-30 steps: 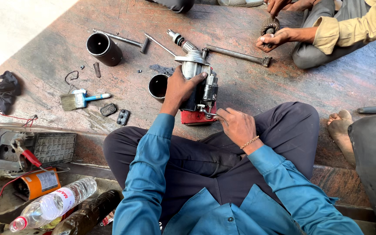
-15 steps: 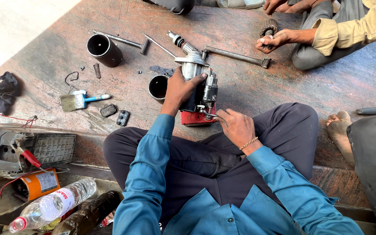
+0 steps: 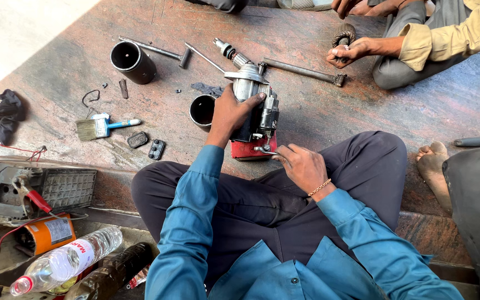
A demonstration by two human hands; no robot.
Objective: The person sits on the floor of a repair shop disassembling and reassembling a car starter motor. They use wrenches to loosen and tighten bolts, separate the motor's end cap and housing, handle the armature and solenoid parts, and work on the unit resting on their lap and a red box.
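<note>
A grey metal starter motor [image 3: 251, 91] lies on the stone floor, its black end resting on a small red box [image 3: 248, 150]. My left hand [image 3: 231, 111] grips the motor's body from the left. My right hand [image 3: 298, 164] sits at the motor's near end, fingers pinched on a small metal terminal or tool [image 3: 265, 149]; what exactly it pinches is too small to tell. A black open cylinder housing [image 3: 202, 110] stands just left of my left hand.
A bigger black cylinder [image 3: 133, 61], long bolts [image 3: 151, 49], a steel bar [image 3: 301, 71], a paintbrush [image 3: 104, 126] and small black parts [image 3: 146, 144] lie around. Another person's hand [image 3: 351, 51] holds a wound armature at top right. Battery [image 3: 34, 189], bottle [image 3: 65, 264], bare foot [image 3: 434, 161].
My hands and the motor stay nearly still. The other person's hand at the top right has shifted slightly with the armature.
</note>
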